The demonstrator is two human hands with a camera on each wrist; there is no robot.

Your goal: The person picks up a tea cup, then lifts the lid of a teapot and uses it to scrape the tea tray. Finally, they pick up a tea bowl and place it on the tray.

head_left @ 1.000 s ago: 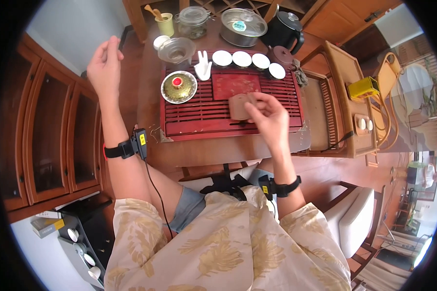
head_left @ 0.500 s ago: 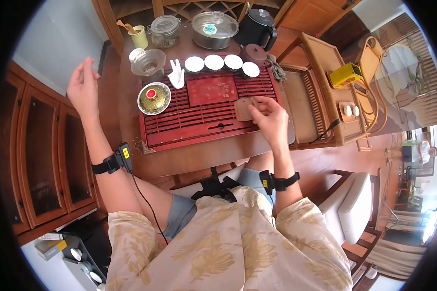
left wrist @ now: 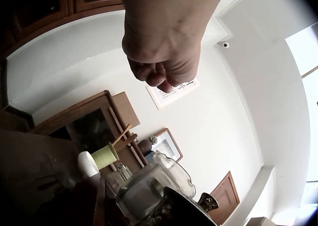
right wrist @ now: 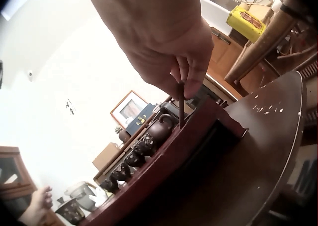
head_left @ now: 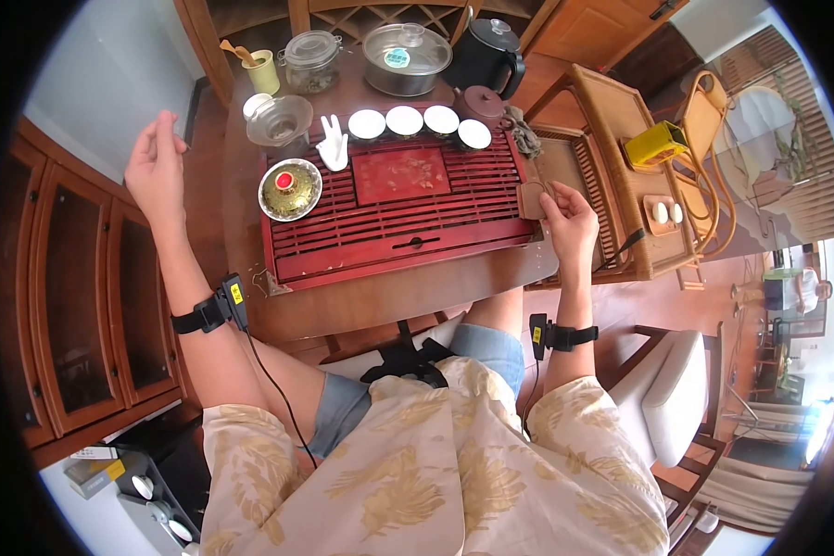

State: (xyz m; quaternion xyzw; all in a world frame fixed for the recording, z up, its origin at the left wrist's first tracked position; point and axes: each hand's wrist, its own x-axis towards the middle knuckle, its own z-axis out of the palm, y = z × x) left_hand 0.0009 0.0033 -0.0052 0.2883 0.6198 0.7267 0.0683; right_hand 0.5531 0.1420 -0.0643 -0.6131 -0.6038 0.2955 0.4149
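A small brown flat piece (head_left: 531, 198), probably a coaster or thin mat, is pinched by the right hand (head_left: 570, 225) at the right edge of the red slatted tea tray (head_left: 408, 232). In the right wrist view the piece (right wrist: 181, 105) is seen edge-on and held upright between the fingertips (right wrist: 191, 89), with its lower edge at the raised rim of the tray (right wrist: 164, 161). Whether it touches the rim or is just above it cannot be told. Its flat face is turned toward the tray centre, and its longer side runs roughly along the rim.

The left hand (head_left: 155, 167) is raised well apart from the tray, out past the left edge of the table (head_left: 389, 292). Nothing is held by it; in the left wrist view its fingers (left wrist: 159, 72) are loosely curled. The right hand is therefore much the nearer one to the piece.

To the right of the piece a strip of bare table top is seen, and then a wooden side stand (head_left: 621, 199) close by. To the left, the slatted surface of the tray is open, as far as the gold lidded bowl (head_left: 290, 188). The four white cups (head_left: 422, 123) and the dark clay teapot (head_left: 480, 102) stand along the far rim, near but not touching the hand.
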